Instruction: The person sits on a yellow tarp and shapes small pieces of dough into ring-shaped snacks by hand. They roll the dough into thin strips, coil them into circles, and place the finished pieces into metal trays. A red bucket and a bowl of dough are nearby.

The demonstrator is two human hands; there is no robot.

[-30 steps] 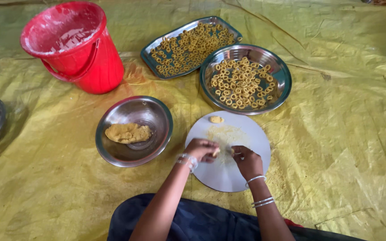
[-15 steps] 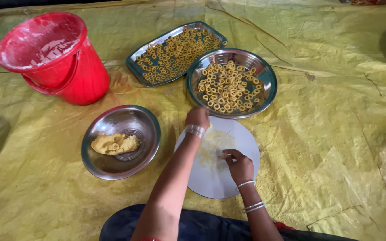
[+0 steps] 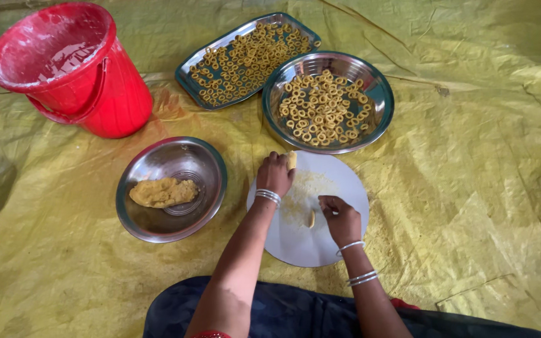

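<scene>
In the head view, the person is sitting on a yellow sheet [image 3: 471, 188] and is working over a round white board [image 3: 339, 188]. The left hand [image 3: 275, 174] is lying at the far left edge of the board, with the fingers curled together around a small dough lump [image 3: 292, 160], which is showing just past the fingertips. The right hand [image 3: 340, 216] is resting on the near middle of the board, with the fingers bent and pressed close together. A small dough strip [image 3: 311, 218] is lying on the board just beside this hand, at its left; I cannot tell if the fingers are touching it. Pale crumbs are lying on the board between the two hands. Both wrists are wearing thin metal bangles.

To the left of the board, a steel bowl [image 3: 205, 164] is standing, and a flat dough mass [image 3: 163, 191] is lying inside it. Behind the board, nearly touching its far edge, a round steel plate [image 3: 383, 100] is holding many small dough rings [image 3: 320, 109]. A steel tray [image 3: 186, 70], also full of rings, is lying just beside the plate at the left. A red bucket [image 3: 89, 81] with white dust inside is standing well apart, at the far left.
</scene>
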